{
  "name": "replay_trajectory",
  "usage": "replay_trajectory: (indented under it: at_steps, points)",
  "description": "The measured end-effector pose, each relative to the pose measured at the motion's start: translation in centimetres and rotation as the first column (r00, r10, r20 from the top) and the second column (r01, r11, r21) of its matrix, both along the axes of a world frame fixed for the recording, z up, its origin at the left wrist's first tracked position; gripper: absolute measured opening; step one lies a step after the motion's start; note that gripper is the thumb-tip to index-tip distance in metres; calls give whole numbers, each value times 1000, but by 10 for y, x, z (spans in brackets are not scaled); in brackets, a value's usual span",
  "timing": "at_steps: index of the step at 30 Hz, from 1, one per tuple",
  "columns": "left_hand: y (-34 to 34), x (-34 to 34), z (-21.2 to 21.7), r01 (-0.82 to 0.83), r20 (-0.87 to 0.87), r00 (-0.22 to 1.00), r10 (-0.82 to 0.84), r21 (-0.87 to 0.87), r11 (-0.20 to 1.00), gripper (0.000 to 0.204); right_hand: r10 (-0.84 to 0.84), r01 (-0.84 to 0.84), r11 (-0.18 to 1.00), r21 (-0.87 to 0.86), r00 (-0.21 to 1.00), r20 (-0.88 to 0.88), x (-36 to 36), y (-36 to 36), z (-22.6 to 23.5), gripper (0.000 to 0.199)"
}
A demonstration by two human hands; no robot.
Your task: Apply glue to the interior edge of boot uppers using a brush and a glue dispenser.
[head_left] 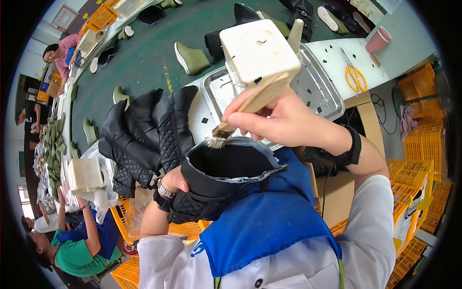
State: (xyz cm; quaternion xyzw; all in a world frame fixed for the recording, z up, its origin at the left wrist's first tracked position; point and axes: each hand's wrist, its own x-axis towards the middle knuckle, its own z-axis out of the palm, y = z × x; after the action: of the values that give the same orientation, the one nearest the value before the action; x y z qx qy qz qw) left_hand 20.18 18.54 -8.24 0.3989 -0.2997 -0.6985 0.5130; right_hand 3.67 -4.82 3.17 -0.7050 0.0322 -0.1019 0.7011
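- a black boot (226,178) is sitting upright against the person's chest, just above a blue apron (262,226), with its open top facing up.
- the right hand (284,120) is holding a wooden-handled brush (245,108); its grip is pinching the handle, and the bristles are touching the far rim of the boot opening.
- the left hand (173,182) is pressing against the left side of the boot; its fingers are hidden behind the boot, so i cannot tell how its grip is set.
- a white square tub (257,48) is standing just beyond the brush, on a metal tray (317,91) that is lying on the table (332,58).
- yellow-handled scissors (355,74) and a pink cup (378,39) are lying farther right on the table.
- more black quilted boots (144,135) are piling up to the left of the held boot.
- green boots (191,58) are standing on the green floor (149,53) beyond.
- yellow crates (418,168) are stacking at the right.
- other people are working along the left edge.
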Motion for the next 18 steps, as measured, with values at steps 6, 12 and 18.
replay_trajectory:
  at_steps: [6, 12, 18]
  points:
    - [21, 16, 1, -23, 90, 996, 27, -42, 999, 95, -82, 82, 997, 3, 992, -99, -14, -20, -12, 19]
    - [3, 19, 60, 108, 700, 697, 158, -320, 941, 106, -373, 373, 927, 32, 928, 0, -31, -43, -26, 19]
    - [-9, -1, 77, -258, 737, 23, 675, -648, 717, 90, -518, 476, 841, 258, 846, 129, -53, -52, -19, 23]
